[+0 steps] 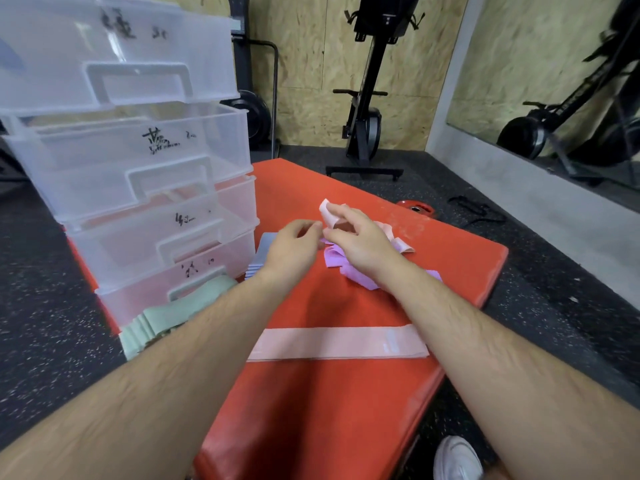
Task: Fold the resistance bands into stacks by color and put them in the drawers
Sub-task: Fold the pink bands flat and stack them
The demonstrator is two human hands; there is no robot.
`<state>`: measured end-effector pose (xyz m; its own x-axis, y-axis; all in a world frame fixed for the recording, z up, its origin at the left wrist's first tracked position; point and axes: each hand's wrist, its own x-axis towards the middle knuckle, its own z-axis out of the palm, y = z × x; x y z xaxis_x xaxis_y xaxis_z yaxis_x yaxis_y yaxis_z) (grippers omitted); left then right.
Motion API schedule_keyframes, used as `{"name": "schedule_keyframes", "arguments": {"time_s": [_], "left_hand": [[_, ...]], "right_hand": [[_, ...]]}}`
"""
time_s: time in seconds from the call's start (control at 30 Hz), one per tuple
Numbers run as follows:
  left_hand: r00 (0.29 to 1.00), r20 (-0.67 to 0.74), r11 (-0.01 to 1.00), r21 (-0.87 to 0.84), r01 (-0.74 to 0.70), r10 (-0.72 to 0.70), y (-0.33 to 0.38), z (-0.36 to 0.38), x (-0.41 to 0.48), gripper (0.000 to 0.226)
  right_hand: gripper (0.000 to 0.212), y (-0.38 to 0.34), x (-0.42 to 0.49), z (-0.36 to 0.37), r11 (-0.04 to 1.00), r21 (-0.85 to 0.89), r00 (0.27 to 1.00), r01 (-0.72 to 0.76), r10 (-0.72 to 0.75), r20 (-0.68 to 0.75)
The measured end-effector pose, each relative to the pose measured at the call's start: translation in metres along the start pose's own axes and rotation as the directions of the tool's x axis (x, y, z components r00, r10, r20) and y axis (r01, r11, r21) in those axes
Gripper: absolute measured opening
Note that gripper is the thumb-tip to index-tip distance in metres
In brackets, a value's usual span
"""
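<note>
On the red mat [346, 410] lies a loose heap of bands: pink ones [398, 242] over purple ones [349, 271]. My right hand [360, 237] is on the heap and pinches the end of a pink band [327, 213], lifted off the mat. My left hand [294, 244] is just left of it with curled fingers; whether it grips a band is unclear. A flat pink band stack [339, 342] lies nearer me. Folded green bands [166, 320] and a grey-blue stack [263, 251] sit by the clear plastic drawers [138, 188].
The drawer tower stands at the mat's left edge, its drawers pulled out in steps and labelled in black ink. A red weight plate [415, 207] and a black strap [476, 211] lie on the dark floor beyond. A rowing machine [363, 126] stands by the wall.
</note>
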<state>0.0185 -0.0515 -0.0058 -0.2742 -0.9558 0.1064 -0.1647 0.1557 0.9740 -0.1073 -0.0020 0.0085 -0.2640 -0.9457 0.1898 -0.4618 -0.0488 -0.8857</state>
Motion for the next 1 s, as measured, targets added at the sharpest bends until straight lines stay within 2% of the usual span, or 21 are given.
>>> {"name": "schedule_keyframes", "arguments": {"time_s": [0.1,0.17,0.3,0.37,0.5,0.57,0.63,0.7,0.8,0.9,1.0], "left_hand": [[0.993,0.011,0.966,-0.228,0.121,-0.121,0.012,-0.004,-0.012,0.036],[0.988,0.009,0.957,-0.25,0.15,-0.152,0.012,-0.009,-0.02,0.038],[0.986,0.051,0.936,-0.311,0.166,-0.158,0.01,-0.021,-0.029,0.032],[0.984,0.066,0.951,-0.257,0.174,-0.163,0.008,-0.027,-0.032,0.033],[0.988,-0.014,0.986,-0.074,0.152,-0.153,0.004,-0.035,-0.035,0.018],[0.991,-0.07,0.992,0.041,0.117,-0.114,0.005,-0.038,-0.036,0.019],[0.997,-0.071,0.982,0.189,0.019,-0.005,0.004,-0.041,-0.034,0.018],[0.994,-0.031,0.957,0.274,-0.089,0.102,0.003,-0.044,-0.034,0.016],[0.985,-0.01,0.941,0.296,-0.161,0.171,-0.002,-0.047,-0.033,0.016],[0.984,-0.043,0.956,0.248,-0.155,0.171,-0.003,-0.053,-0.032,0.016],[0.981,-0.073,0.96,0.229,-0.16,0.181,-0.004,-0.062,-0.028,0.017]], "right_hand": [[0.05,-0.008,-0.022,0.005,0.999,0.04,0.995,-0.023,0.019,0.097],[0.038,-0.011,-0.035,0.004,0.996,0.075,0.985,-0.042,0.029,0.167],[0.031,-0.01,-0.046,0.004,0.995,0.063,0.975,-0.071,0.056,0.214],[0.031,-0.016,-0.051,0.002,0.993,0.047,0.969,-0.111,0.097,0.228],[0.023,-0.022,-0.055,0.005,0.994,0.012,0.975,-0.113,0.109,0.193],[0.015,-0.015,-0.05,0.008,0.999,-0.044,0.995,-0.019,0.023,0.097],[0.016,-0.005,-0.042,0.011,0.969,-0.223,0.994,0.107,-0.108,0.009],[0.027,0.004,-0.033,0.013,0.914,-0.342,0.975,0.219,-0.219,0.04],[0.034,0.005,-0.02,0.022,0.894,-0.337,0.954,0.297,-0.261,0.148],[0.021,0.002,-0.012,0.028,0.943,-0.272,0.974,0.193,-0.15,0.17],[0.01,0.008,-0.005,0.03,0.918,-0.355,0.974,0.175,-0.109,0.198]]}}
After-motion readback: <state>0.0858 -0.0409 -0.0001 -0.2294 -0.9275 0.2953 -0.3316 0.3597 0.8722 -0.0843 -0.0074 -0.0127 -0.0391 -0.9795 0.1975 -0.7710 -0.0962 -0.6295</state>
